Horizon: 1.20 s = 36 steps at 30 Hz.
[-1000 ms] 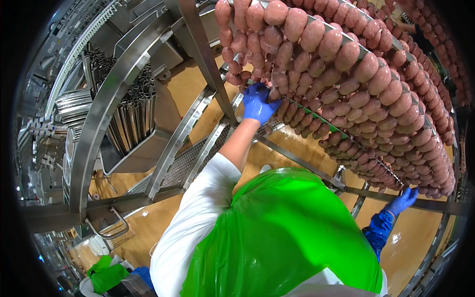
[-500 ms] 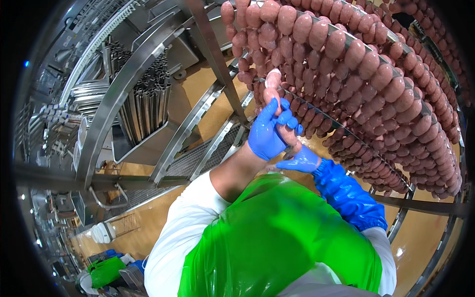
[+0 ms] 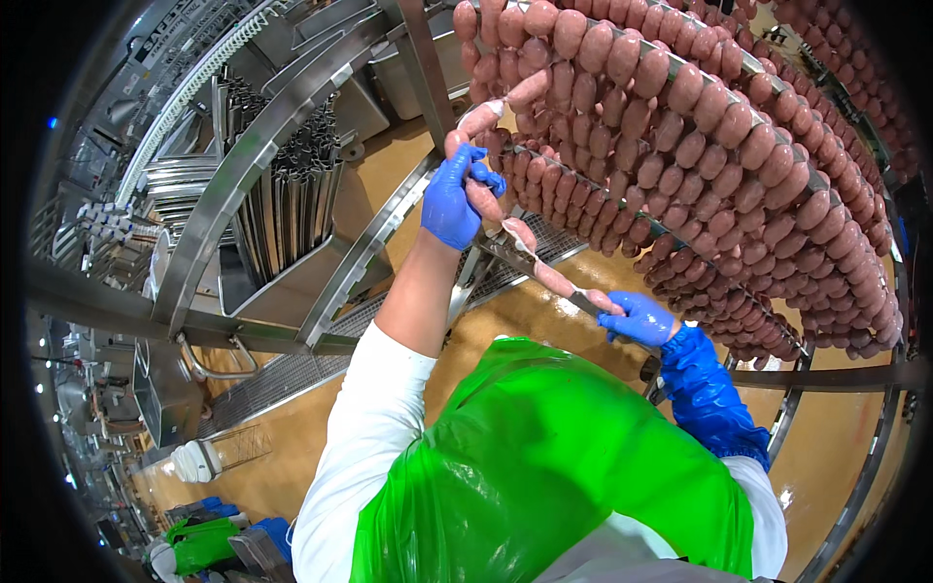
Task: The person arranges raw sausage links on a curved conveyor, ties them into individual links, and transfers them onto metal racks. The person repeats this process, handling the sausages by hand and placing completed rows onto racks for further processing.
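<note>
A string of pink sausage links (image 3: 554, 280) is stretched between my two blue-gloved hands. My left hand (image 3: 454, 202) is closed around links in the upper part of the string. Beyond it, the string bends up and right towards the hanging rows of sausages (image 3: 671, 126), with a whitish twist of casing between two links. Lower and to the right, my right hand (image 3: 637, 319) pinches the link at the other end. A strip of grey metal shows along the string near my right fingers; I cannot tell whether that hand holds it.
The sausages hang from sticks on a metal rack, whose curved rail (image 3: 209, 204) passes on the left. Behind that rail, a steel bin (image 3: 282, 291) holds many metal sticks. A floor grate (image 3: 282, 379) lies below. A person in a green apron (image 3: 199, 544) is at lower left.
My hands have moved apart, the left one up and left, the right one right. The string of links between them is now drawn out into a long diagonal.
</note>
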Each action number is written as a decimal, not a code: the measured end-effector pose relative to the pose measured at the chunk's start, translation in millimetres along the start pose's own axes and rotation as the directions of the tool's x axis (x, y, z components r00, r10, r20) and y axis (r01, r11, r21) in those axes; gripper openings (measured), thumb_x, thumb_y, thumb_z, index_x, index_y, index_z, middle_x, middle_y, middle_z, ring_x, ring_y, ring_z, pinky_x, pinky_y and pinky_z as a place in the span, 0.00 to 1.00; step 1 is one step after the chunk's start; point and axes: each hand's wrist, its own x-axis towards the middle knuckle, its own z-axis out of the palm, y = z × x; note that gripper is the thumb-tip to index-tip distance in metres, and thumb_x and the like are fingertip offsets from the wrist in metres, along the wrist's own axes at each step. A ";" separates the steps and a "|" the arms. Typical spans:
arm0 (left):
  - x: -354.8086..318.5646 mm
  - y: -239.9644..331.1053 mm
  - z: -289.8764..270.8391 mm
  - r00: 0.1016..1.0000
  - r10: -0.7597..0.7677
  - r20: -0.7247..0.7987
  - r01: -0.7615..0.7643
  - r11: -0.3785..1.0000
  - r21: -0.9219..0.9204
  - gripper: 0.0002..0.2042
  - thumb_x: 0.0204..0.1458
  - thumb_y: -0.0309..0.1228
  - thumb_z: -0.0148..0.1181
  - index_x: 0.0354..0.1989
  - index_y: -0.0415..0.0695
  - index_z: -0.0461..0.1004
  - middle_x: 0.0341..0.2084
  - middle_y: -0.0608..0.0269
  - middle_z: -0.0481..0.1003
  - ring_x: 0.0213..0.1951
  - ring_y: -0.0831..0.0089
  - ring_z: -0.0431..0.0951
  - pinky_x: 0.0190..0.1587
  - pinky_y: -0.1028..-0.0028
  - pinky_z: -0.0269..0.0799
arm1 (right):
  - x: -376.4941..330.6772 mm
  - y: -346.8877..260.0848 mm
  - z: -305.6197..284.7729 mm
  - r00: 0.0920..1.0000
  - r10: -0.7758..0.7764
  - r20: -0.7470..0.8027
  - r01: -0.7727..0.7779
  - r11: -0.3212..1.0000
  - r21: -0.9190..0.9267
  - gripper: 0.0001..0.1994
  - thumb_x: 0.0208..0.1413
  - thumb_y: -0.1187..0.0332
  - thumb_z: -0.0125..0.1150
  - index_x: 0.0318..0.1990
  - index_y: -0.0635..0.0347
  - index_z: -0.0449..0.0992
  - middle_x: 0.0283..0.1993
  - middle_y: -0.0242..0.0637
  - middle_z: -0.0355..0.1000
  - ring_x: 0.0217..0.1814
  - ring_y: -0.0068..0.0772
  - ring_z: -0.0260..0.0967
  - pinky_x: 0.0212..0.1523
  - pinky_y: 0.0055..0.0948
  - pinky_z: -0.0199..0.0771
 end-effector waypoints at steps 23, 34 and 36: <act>31.9 8.9 32.5 0.366 -0.751 0.549 0.130 0.626 0.769 0.13 0.54 0.37 0.52 0.41 0.39 0.71 0.31 0.64 0.72 0.27 0.76 0.73 0.38 0.73 0.71 | 16.5 -193.8 -15.0 0.889 -0.422 -0.178 0.330 0.860 -0.389 0.19 0.47 0.73 0.54 0.50 0.63 0.66 0.41 0.33 0.69 0.42 0.23 0.66 0.47 0.24 0.69; 47.7 6.0 65.2 0.482 -0.756 0.443 -0.095 0.457 0.884 0.14 0.58 0.39 0.49 0.39 0.38 0.72 0.25 0.63 0.73 0.27 0.77 0.72 0.31 0.76 0.71 | 50.9 -190.8 -38.3 0.895 -0.413 -0.171 0.370 0.899 -0.232 0.17 0.47 0.74 0.58 0.46 0.64 0.62 0.44 0.39 0.66 0.44 0.22 0.67 0.45 0.23 0.69; 40.7 0.8 63.0 0.595 -0.703 0.391 0.104 0.549 0.829 0.13 0.58 0.36 0.48 0.30 0.39 0.71 0.21 0.64 0.71 0.24 0.77 0.69 0.29 0.76 0.67 | 58.2 -189.3 -40.5 0.878 -0.450 -0.163 0.421 0.888 -0.187 0.21 0.49 0.71 0.62 0.49 0.65 0.63 0.48 0.38 0.65 0.48 0.23 0.65 0.49 0.24 0.68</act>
